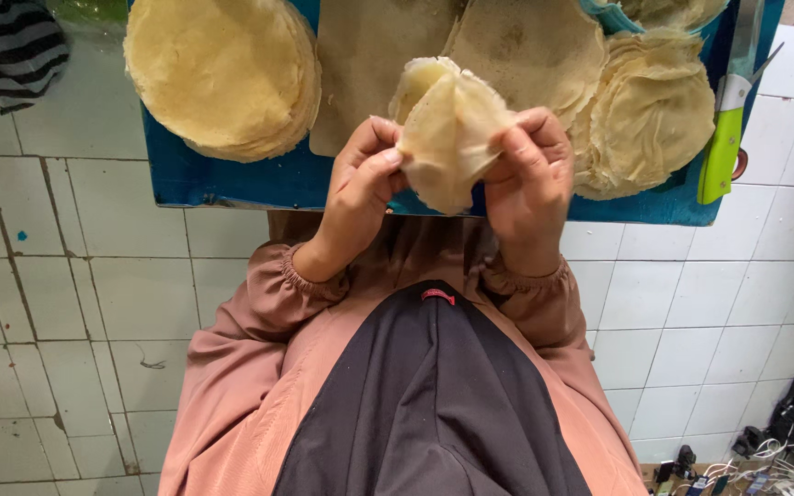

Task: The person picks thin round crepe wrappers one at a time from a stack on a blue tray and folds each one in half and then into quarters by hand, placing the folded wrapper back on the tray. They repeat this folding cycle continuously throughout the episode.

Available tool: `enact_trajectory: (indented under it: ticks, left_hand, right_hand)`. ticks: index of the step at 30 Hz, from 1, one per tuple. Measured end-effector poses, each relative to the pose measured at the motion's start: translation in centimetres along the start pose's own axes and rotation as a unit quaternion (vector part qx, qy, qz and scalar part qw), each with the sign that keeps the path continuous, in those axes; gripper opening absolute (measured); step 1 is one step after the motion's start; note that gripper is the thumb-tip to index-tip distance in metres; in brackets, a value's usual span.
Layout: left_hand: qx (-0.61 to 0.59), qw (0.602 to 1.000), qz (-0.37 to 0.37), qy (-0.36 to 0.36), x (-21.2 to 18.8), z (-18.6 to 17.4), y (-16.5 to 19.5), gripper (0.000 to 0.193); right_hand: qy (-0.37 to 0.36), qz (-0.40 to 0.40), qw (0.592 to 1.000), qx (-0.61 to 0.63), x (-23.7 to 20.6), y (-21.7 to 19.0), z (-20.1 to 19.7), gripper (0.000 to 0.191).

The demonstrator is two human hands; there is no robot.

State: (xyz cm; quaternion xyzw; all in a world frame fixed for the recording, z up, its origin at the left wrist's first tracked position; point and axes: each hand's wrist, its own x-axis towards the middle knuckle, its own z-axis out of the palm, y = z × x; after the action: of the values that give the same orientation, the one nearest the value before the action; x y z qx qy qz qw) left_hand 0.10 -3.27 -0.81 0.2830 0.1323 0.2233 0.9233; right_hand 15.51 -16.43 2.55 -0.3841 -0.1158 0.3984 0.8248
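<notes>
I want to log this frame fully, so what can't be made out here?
- Inside of the folded wrapper: head view, closed by its own folds and both hands, left and right.
- Knife blade: cut off by the top edge.
- Right stack: count unclear, sheets too thin.
- Cables: too small, corner.

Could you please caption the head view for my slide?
Both hands fold a thin pale wrapper above a blue board stacked with more.

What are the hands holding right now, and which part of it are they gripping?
Both hands hold one folded thin pancake. The left hand pinches its left edge and the right hand grips its right edge, above the blue board.
</notes>
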Motion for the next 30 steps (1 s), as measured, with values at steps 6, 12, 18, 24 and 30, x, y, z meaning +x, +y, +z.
enact_trajectory:
  ticks: [6, 12, 18, 24, 30]
  left_hand:
    - [0.329, 0.939, 0.100, 0.013, 1.2, 2.0, 0.9, 0.036]
    - [0.230, 0.959, 0.105, 0.126, 0.9, 2.5, 1.1, 0.017]
    - [0.273, 0.949, 0.151, 0.054, 1.0, 2.4, 0.3, 0.012]
    - [0.230, 0.963, 0.134, 0.044, 0.7, 2.8, 0.4, 0.014]
    - [0.063, 0.990, 0.098, 0.084, 0.0, 0.9, 2.8, 0.012]
  right_hand:
    - [-0.051, -0.035, 0.966, -0.251, -1.5, 0.2, 0.9, 0.008]
    - [0.020, -0.049, 0.999, 0.008, -0.5, 0.0, 0.9, 0.009]
    - [-0.033, 0.018, 0.999, 0.017, 0.0, 0.2, 2.8, 0.043]
    - [-0.009, 0.045, 0.999, 0.007, 0.6, 1.3, 2.7, 0.032]
    - [0.081, 0.062, 0.990, 0.096, 1.3, -0.2, -0.8, 0.028]
